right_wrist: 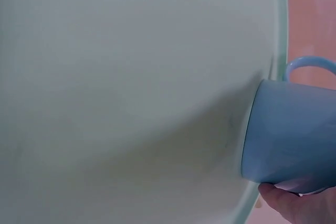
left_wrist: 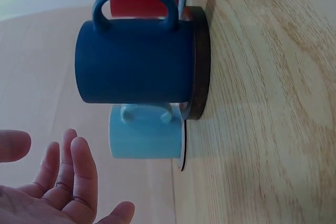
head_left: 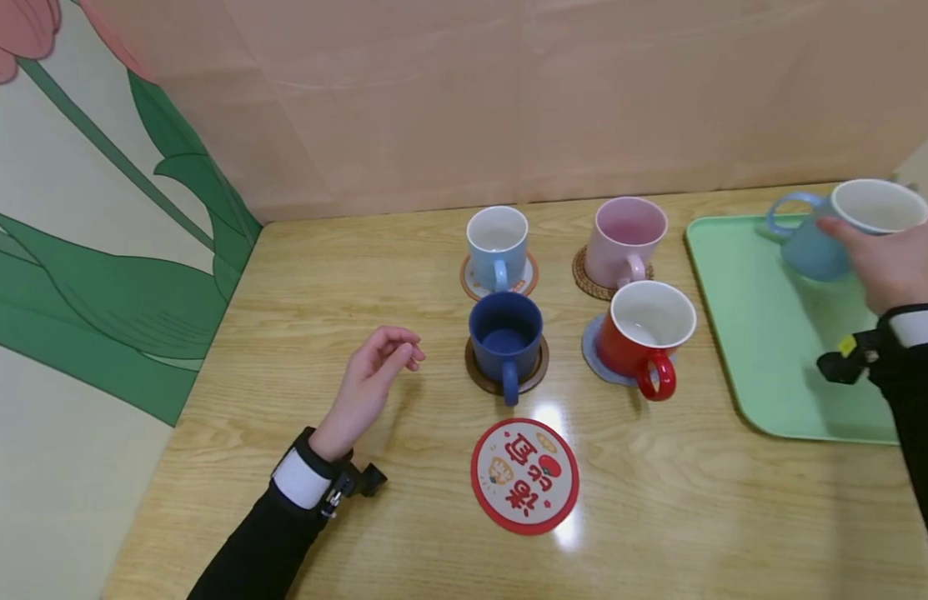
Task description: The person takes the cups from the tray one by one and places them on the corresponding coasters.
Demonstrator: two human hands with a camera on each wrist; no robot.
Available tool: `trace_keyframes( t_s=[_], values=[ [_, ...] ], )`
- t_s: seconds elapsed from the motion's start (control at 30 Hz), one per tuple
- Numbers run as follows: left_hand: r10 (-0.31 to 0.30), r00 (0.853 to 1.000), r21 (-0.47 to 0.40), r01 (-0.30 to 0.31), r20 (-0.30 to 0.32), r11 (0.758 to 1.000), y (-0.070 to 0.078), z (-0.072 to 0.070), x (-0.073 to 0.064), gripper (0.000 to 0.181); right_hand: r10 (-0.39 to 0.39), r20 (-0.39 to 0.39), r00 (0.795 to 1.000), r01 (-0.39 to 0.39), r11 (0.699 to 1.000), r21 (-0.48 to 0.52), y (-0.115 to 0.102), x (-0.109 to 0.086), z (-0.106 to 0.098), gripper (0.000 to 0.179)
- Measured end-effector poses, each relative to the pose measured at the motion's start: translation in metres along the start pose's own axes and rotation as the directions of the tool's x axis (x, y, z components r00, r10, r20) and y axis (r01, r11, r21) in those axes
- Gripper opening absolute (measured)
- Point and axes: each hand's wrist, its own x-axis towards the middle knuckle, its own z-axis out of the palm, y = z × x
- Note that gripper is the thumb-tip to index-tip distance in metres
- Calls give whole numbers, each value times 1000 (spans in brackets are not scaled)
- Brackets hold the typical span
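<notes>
My right hand (head_left: pixel 902 262) grips a light blue mug (head_left: pixel 816 250) with a white inside by its body, over the far part of the green tray (head_left: pixel 801 400). The mug's handle points left in the head view. In the right wrist view the mug (right_wrist: pixel 294 135) is at the right edge, its base close over the tray, fingers (right_wrist: pixel 283 200) against its side. Left of the dark blue mug (head_left: pixel 506 337), my left hand (head_left: pixel 369 383) hovers above the table with fingers loosely bent, holding nothing. The dark blue mug stands upright on a brown coaster (head_left: pixel 542 367).
A smaller light blue mug (head_left: pixel 497 242) and a pink mug (head_left: pixel 624 237) stand on coasters at the back. A red mug (head_left: pixel 621 342) sits tilted-looking on a grey-blue coaster (head_left: pixel 593 354). Nearer lies a red-rimmed round coaster (head_left: pixel 525 477). A wall backs the wooden table (head_left: pixel 321 292).
</notes>
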Motion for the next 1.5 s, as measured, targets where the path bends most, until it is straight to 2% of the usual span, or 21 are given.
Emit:
trace_keyframes(
  t_s=[0.3, 0.47, 0.77, 1.03, 1.27, 1.5],
  values=[
    [-13, 1000, 4, 12, 4, 1000, 2, 1, 0, 19, -32, 20, 999, 34, 993, -111, 6, -19, -7, 99],
    [-16, 1000, -2, 16, 6, 1000, 1, 1, 0, 19, -52, 38, 998, 57, 990, -131, 8, -31, -10, 96],
    [-15, 1000, -1, 15, 15, 1000, -2, 2, 1, 19, -136, 119, 984, 142, 989, -38, 18, -53, -14, 83],
    [-23, 1000, -3, 23, 20, 1000, -1, 3, 0, 19, -169, 195, 966, 190, 977, -96, 25, -76, -19, 77],
    [-7, 1000, -26, 7, 3, 1000, 0, 4, -1, 19, -202, 230, 952, 219, 974, -52, 33, -84, -28, 71],
    [1, 1000, -27, -1, 4, 1000, 0, 4, -2, 18, -200, 263, 944, 231, 969, -91, 38, -98, -36, 72]
  ],
)
